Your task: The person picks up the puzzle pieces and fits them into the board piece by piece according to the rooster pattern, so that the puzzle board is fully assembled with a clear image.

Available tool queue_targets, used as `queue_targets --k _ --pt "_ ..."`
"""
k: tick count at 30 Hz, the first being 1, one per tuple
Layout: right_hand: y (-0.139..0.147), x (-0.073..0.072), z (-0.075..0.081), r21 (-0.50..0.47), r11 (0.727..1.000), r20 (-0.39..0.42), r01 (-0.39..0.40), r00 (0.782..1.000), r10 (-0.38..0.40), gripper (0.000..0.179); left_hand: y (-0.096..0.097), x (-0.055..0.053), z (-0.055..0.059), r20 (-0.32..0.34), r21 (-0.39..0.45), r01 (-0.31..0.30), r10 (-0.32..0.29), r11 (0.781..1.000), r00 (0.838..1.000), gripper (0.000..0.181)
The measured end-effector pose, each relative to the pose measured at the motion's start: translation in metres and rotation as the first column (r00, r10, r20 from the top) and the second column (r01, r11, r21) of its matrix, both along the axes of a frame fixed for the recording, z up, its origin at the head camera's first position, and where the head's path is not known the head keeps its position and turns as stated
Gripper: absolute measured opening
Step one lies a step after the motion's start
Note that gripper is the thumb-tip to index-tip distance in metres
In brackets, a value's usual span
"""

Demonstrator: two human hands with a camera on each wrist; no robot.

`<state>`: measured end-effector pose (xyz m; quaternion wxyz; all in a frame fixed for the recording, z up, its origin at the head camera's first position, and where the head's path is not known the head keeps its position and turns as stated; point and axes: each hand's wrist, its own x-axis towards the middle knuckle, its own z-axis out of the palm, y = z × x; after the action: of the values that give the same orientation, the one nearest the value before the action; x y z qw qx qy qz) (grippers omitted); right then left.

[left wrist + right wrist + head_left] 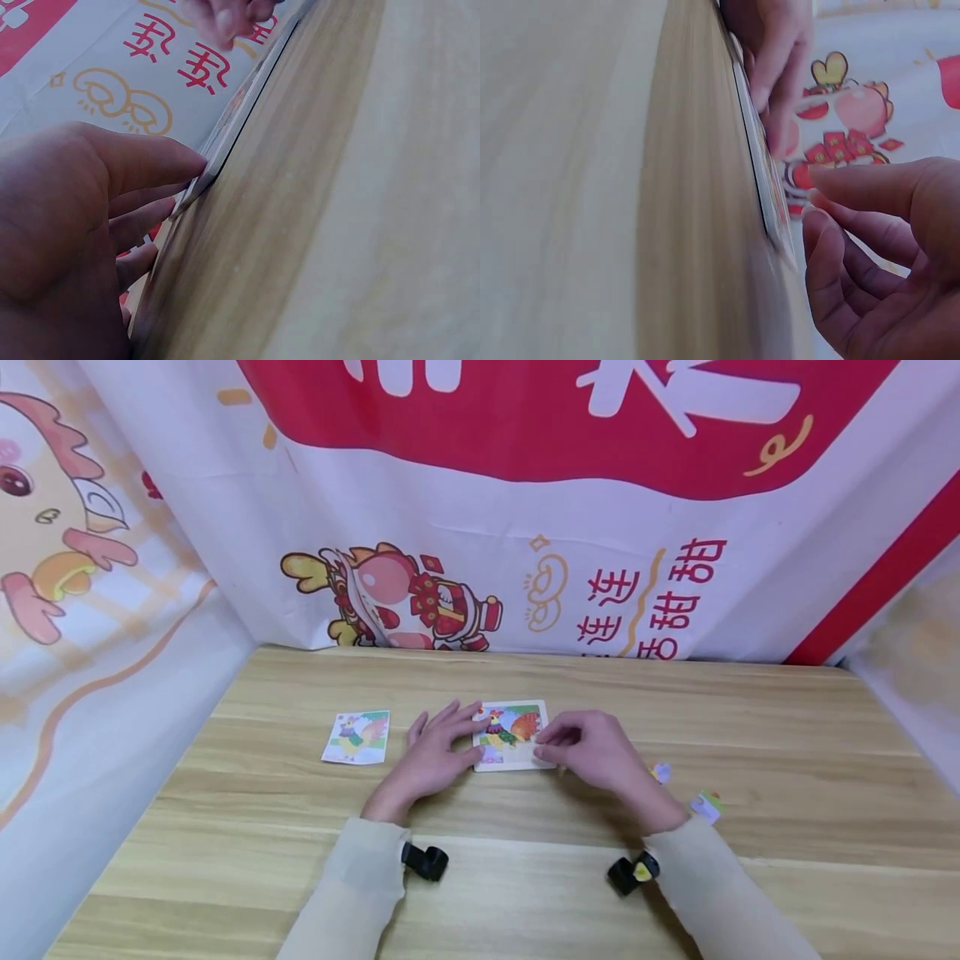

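Note:
A small framed jigsaw puzzle with a rooster picture lies flat on the table, its lower right part showing pale bare backing. My left hand rests at its left side with fingers spread and loosely bent; in the left wrist view the thumb touches the frame's edge. Over the right edge is my right hand, thumb and fingers brought together in a pinch on a small puzzle piece, mostly hidden by the fingertips. In the right wrist view the curled right hand is just above the frame.
A rooster picture card lies left of the puzzle. Two loose spots of puzzle pieces lie to the right: one piece beside the right forearm, another nearer the sleeve. A printed cloth hangs behind the wooden table.

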<state>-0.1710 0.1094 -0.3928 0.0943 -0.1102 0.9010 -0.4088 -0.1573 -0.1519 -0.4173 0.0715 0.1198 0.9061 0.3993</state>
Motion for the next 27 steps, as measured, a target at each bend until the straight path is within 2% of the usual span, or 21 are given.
queue_targets --k 9,15,27 --pt "0.064 0.015 0.006 0.070 0.997 0.021 0.032 0.999 -0.034 0.015 0.001 -0.001 -0.002 0.013 0.006 -0.001 0.001 1.000 1.000 0.048" --pt "0.102 0.024 0.002 0.094 0.993 0.042 0.075 0.996 -0.079 0.025 0.002 -0.001 -0.002 0.016 -0.007 0.001 -0.001 1.000 1.000 0.048" --pt "0.130 0.025 -0.002 0.150 0.980 0.057 0.134 0.988 -0.144 0.034 -0.001 -0.001 -0.004 0.015 0.001 -0.011 0.011 1.000 1.000 0.049"
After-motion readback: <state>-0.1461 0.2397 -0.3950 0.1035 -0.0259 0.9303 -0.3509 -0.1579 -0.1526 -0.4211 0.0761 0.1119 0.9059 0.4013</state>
